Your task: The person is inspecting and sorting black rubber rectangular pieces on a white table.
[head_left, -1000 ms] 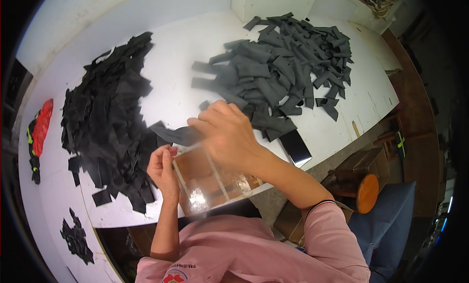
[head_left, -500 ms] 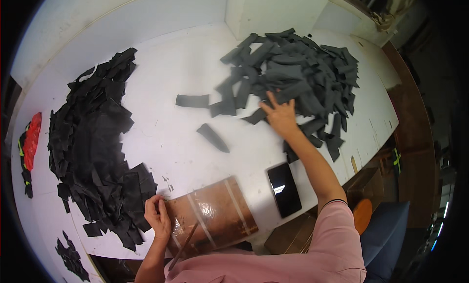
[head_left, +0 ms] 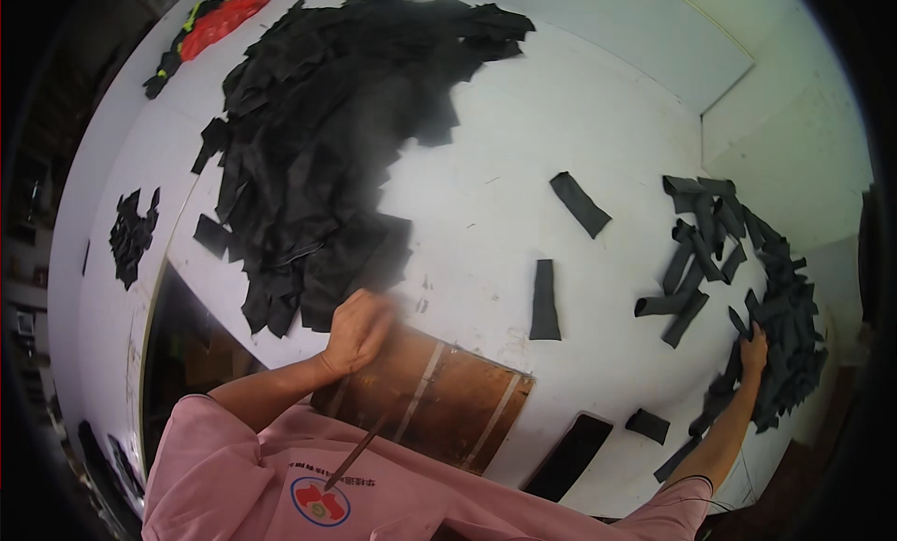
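My left hand point(head_left: 357, 331) is curled at the upper left corner of a brown board point(head_left: 462, 401) with pale tape strips. It is beside the lower end of a large heap of flat black fabric pieces point(head_left: 318, 139); its fingertips are blurred, and whatever they hold is hidden. My right hand point(head_left: 754, 351) reaches into a pile of dark grey folded fabric strips point(head_left: 790, 326) on the right, its fingers closed around one fabric strip point(head_left: 740, 322). Two single strips, an upright one point(head_left: 545, 300) and a slanted one point(head_left: 580, 205), lie apart on the white table.
A black phone point(head_left: 568, 457) lies right of the board, near a short fabric piece point(head_left: 647, 426). A thin brown stick point(head_left: 360, 448) crosses the board's near edge. Far left are a red bag point(head_left: 224, 22) and small black scraps point(head_left: 134, 237). A pale wall point(head_left: 785, 121) rises behind the table.
The view has swung to the left. My right hand, earlier spread on the grey pile, has closed on a strip. My left hand has moved from the board's edge to its upper corner, curled.
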The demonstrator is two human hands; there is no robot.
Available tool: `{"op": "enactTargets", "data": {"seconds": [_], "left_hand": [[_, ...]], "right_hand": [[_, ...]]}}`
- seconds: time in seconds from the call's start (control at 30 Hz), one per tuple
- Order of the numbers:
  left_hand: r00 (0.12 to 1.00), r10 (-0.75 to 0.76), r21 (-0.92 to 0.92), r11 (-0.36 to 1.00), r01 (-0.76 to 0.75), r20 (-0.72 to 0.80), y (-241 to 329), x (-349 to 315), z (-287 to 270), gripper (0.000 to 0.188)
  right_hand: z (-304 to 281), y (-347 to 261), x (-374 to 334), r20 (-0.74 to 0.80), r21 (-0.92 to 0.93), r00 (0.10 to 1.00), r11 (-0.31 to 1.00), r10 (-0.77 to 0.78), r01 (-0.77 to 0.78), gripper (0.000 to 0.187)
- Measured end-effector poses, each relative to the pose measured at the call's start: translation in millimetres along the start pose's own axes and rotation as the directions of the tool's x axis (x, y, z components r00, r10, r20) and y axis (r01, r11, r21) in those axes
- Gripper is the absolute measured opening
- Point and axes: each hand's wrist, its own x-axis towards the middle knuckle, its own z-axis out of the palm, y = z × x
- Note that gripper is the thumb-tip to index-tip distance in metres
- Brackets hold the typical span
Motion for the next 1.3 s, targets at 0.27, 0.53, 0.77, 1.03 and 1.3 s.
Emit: {"op": "enactTargets", "data": {"seconds": [0.27,0.53,0.77,1.03,1.3], "left_hand": [[0.984,0.111,0.040,0.994,-0.106,-0.142,-1,6,-3,0.021],[0.996,-0.086,0.567,0.821,0.070,0.001,-28,30,-53,0.043],[0.991,-0.057,0.605,0.796,-0.026,0.118,-62,56,-65,0.026],[0.978,0.176,0.110,0.976,-0.188,0.115,1,14,-50,0.032],[0.941,-0.239,-0.218,0.931,0.292,0.239,-25,-9,-49,0.025]], "right_hand": [[-68,-88,-73,-0.157,0.228,0.928,0.902,-0.338,0.367,0.034],[-126,-184,-252,0.045,0.632,0.888,0.701,-0.457,0.329,0.027],[-153,-211,-363,-0.159,0.672,0.748,0.485,-0.644,0.559,0.027],[-116,-309,-460,-0.053,0.891,0.586,0.226,-0.809,0.393,0.023],[-61,-363,-489,-0.059,0.964,0.776,0.166,-0.628,0.207,0.017]]}}
